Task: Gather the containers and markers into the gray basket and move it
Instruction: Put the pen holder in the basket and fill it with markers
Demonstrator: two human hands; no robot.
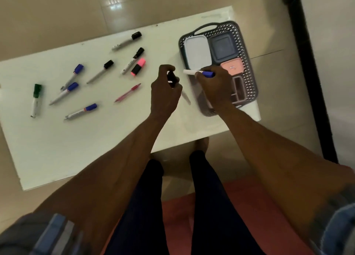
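Note:
The gray basket (pixel 247 49) sits at the table's right end. Inside it lie a white container (pixel 197 52), a dark gray container (pixel 222 49), a small pink container (pixel 232 68) and a brownish divided tray (pixel 238 89). My right hand (pixel 215 85) hovers over the basket's near left side, gripping a blue-capped marker (pixel 199 73). Just left of the basket, my left hand (pixel 165 89) is closed around a black-capped marker (pixel 172 78) whose gray barrel sticks out below the hand. Several markers lie loose on the white table (pixel 96 139), among them a pink highlighter (pixel 138 66) and a pink pen (pixel 127 92).
A green-capped marker (pixel 36 100) lies near the table's left end, with blue-capped markers (pixel 81 111) and black-capped markers (pixel 126 41) spread between it and my hands. A dark frame (pixel 311 77) runs along the right. My legs are below the table's near edge.

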